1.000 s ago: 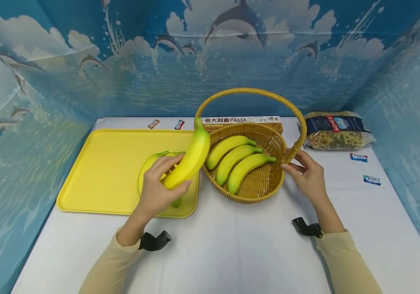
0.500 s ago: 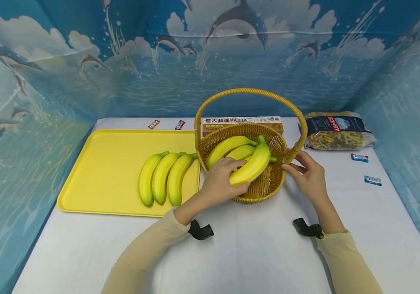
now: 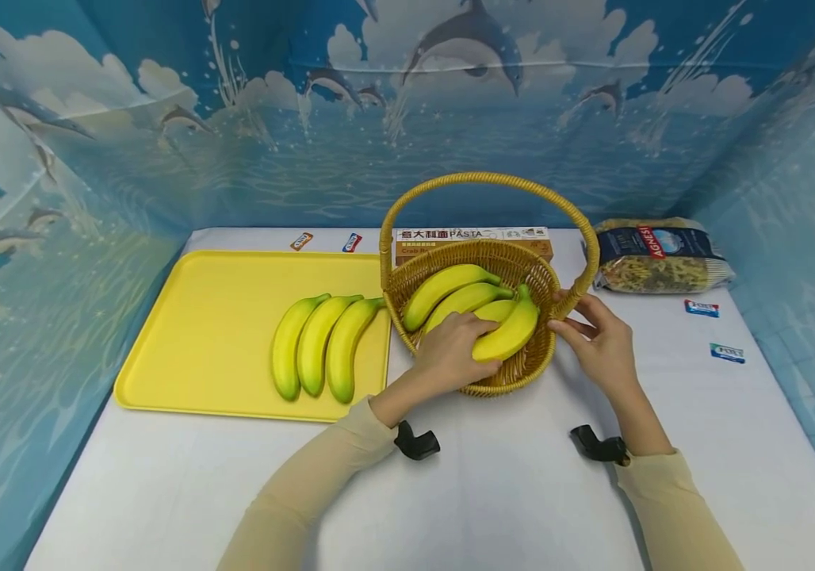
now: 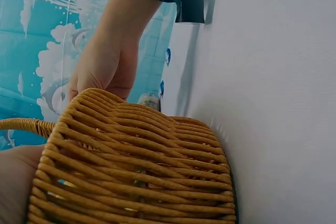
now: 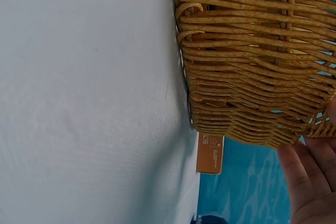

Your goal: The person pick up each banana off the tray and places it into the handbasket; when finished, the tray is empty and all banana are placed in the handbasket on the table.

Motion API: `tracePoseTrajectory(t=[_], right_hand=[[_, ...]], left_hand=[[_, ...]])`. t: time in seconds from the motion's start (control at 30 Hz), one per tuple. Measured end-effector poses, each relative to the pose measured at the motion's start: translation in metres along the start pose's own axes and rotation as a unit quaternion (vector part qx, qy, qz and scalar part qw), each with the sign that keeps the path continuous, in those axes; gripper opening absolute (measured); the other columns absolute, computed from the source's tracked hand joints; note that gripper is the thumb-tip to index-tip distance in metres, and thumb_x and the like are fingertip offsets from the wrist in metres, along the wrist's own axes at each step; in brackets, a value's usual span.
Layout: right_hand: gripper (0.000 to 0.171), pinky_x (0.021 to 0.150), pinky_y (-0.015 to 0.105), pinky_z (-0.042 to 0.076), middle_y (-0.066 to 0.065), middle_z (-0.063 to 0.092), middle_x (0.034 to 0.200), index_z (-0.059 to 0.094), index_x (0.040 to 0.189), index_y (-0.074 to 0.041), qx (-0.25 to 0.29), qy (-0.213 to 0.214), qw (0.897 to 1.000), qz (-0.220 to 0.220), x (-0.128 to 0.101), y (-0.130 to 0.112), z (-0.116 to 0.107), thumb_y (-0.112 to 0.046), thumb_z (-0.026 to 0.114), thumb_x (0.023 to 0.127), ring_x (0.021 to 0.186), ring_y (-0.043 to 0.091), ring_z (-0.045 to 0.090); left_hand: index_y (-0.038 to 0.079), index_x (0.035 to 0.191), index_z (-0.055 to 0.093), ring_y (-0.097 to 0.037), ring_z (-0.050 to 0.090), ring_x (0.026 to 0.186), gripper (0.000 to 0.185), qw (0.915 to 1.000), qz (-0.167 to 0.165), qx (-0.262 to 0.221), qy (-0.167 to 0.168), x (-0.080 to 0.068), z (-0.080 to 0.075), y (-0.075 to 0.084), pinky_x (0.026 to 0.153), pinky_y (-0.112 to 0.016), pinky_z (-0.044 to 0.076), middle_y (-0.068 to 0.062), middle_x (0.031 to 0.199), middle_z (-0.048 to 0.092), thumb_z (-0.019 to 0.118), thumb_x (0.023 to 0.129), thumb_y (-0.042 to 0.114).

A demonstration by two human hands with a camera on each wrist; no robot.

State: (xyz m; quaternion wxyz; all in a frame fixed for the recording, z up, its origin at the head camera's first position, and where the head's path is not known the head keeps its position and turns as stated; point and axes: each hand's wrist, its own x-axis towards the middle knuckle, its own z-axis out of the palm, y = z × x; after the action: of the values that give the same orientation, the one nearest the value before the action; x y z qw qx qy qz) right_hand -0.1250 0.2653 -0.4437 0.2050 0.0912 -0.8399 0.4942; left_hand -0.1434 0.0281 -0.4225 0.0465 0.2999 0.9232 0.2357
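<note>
Now the left hand [image 3: 453, 349] grips a banana [image 3: 510, 333], fingers curled round its lower end, and holds it inside the basket [image 3: 514, 379], over the near right part. The fruit lies tilted, its green tip up toward the far right rim, and it rests on or just above three other bananas [image 3: 450, 285] that lie side by side in the basket; whether it touches them cannot be told. The right hand [image 3: 600, 341] is at the basket's right side, where the handle [image 3: 493, 181] meets the rim, with its fingers bent around the wicker there and holding it. From the right wrist view the fingertips [image 5: 310, 177] sit close against the woven wall. The basket stands on the white table [image 3: 507, 492], just to the right of a yellow tray [image 3: 193, 333]. On the tray three more bananas [image 3: 315, 345] lie in a row near its right edge. Behind the basket stands a pasta box [image 3: 472, 235], and to the right of that a bag of pasta [image 3: 660, 254]. A few small packets [image 3: 727, 353] lie scattered on the table.
</note>
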Motion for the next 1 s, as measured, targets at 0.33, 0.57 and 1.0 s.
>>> tracePoseTrajectory(t=[0.33, 0.57, 1.0], right_hand=[[0.046, 0.083, 0.008, 0.049, 0.023, 0.064, 0.121, 0.061, 0.127, 0.0, 0.002, -0.001, 1.0, 0.003, -0.001, 0.0, -0.001, 0.007, 0.07, 0.083, 0.118, -0.009, 0.054], [0.046, 0.083, 0.008, 0.049, 0.024, 0.063, 0.121, 0.061, 0.128, 0.001, 0.004, -0.002, 1.0, 0.002, 0.0, 0.001, -0.001, 0.008, 0.07, 0.083, 0.118, -0.009, 0.055], [0.047, 0.082, 0.008, 0.05, 0.026, 0.063, 0.121, 0.061, 0.126, 0.003, 0.008, 0.001, 1.0, 0.004, 0.0, 0.004, 0.0, 0.011, 0.07, 0.081, 0.118, -0.01, 0.054]], left_hand=[[0.018, 0.134, 0.061, -0.016, 0.059, 0.105, 0.06, 0.9994, 0.023, 0.024, 0.006, -0.003, 0.002, 0.0, 0.081, -0.027, 0.049, 0.0, 0.124, 0.064, 0.07, 0.085, 0.051], [0.018, 0.136, 0.059, -0.017, 0.055, 0.111, 0.059, 0.9987, 0.039, -0.022, 0.024, -0.009, -0.003, -0.002, 0.089, -0.03, 0.047, 0.0, 0.129, 0.061, 0.067, 0.087, 0.05], [0.01, 0.133, 0.06, -0.028, 0.056, 0.11, 0.055, 0.9695, 0.013, -0.151, 0.192, -0.081, -0.06, -0.049, 0.088, -0.046, 0.049, -0.011, 0.125, 0.06, 0.076, 0.083, 0.026]])
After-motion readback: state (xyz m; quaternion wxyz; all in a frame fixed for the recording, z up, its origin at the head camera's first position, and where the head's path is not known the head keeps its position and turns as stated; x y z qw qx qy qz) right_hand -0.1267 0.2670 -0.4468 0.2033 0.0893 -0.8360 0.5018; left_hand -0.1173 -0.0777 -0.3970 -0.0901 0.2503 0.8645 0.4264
